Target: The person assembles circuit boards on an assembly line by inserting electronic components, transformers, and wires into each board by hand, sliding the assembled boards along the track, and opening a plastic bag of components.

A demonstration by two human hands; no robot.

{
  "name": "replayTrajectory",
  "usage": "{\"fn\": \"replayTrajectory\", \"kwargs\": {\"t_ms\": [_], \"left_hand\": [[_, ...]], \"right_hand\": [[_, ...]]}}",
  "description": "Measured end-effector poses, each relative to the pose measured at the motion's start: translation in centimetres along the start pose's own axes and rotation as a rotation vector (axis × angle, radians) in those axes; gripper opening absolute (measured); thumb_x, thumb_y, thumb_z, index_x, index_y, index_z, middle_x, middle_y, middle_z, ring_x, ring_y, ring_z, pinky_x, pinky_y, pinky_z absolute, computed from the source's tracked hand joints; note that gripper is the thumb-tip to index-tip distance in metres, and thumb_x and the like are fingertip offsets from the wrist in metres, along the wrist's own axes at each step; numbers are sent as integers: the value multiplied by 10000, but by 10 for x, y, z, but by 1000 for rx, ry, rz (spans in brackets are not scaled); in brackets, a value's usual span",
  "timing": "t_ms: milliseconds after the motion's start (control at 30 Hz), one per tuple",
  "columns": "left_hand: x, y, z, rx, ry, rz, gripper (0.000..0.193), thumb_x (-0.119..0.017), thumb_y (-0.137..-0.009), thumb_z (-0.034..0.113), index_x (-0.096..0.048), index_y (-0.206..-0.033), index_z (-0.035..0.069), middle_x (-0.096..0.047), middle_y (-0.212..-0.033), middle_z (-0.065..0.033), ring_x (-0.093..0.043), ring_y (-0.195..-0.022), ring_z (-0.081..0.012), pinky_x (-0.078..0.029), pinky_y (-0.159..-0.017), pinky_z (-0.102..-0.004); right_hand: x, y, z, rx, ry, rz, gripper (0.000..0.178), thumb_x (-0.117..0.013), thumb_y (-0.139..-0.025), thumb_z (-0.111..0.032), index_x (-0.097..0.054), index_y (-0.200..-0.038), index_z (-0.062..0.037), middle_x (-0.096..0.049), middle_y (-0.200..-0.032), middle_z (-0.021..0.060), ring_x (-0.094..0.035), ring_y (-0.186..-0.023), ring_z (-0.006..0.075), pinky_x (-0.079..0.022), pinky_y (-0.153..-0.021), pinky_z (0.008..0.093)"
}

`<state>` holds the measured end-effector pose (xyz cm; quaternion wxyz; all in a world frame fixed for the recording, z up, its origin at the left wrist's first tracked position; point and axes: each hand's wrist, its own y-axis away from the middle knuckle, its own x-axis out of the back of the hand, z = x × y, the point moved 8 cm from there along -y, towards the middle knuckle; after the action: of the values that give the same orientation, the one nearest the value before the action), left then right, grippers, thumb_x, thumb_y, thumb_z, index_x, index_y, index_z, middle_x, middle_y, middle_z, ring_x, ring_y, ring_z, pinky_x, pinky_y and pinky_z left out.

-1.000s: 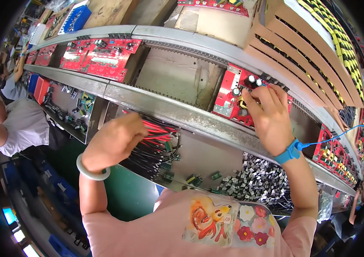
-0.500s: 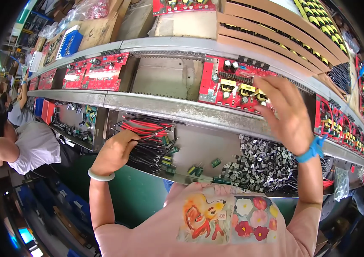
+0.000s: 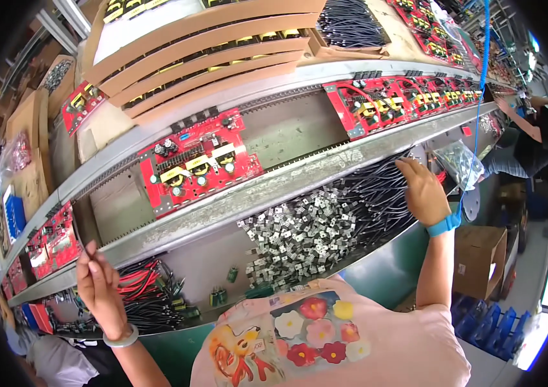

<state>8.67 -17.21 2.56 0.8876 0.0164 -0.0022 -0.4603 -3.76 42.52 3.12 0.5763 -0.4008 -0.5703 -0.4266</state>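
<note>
My left hand [image 3: 101, 293] is raised at the front rail, above red and black wires [image 3: 138, 284]. Its thumb and fingertips are pinched together; what they hold, if anything, is too small to make out. Over at the right, my right hand [image 3: 425, 197] reaches into a pile of black wires [image 3: 377, 193], fingertips closed at the wires' far ends. Between the hands, a red circuit board [image 3: 209, 184] with yellow transformers and round capacitors lies on the conveyor track. A heap of small metal-tabbed components [image 3: 306, 235] fills the tray below it.
More populated red boards [image 3: 409, 100] stand along the track to the right, others [image 3: 55, 238] to the left. Stacked cardboard trays [image 3: 209, 61] rise behind the rail. A blue coiled cord [image 3: 478, 122] hangs near my right hand. Co-workers are at both sides.
My view has swung right. My right hand has left the board's components for the black wires; my left hand has lifted from the red and black wires towards the rail.
</note>
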Motion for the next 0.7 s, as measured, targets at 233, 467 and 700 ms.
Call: {"fn": "replayTrajectory", "kwargs": {"t_ms": [233, 467, 700], "left_hand": [[-121, -13, 31, -207, -60, -310, 83, -629, -999, 8, -588, -1069, 29, -655, -1079, -66, -682, -985, -178, -510, -879, -298], [-150, -17, 25, -377, -262, -323, 117, -717, -937, -16, -627, -1006, 9, -732, -1031, -90, -689, -965, -159, -514, -911, -307], [-169, -20, 13, -390, -450, -394, 131, -722, -935, 0, -599, -978, 20, -761, -1001, -99, -700, -972, -169, -519, -909, -328]], "right_hand": [[-22, 14, -9, -42, 162, -33, 175, -572, -774, 47, -596, -937, -13, -597, -957, 155, -615, -969, 362, -530, -822, 455], [-15, 3, -12, 47, 136, -60, 84, -571, -845, 14, -547, -912, -31, -571, -931, 150, -638, -881, 360, -534, -754, 465], [-6, 6, 4, 9, 12, -119, 166, -603, -827, 59, -570, -970, -18, -566, -976, 186, -611, -881, 427, -506, -756, 507]]}}
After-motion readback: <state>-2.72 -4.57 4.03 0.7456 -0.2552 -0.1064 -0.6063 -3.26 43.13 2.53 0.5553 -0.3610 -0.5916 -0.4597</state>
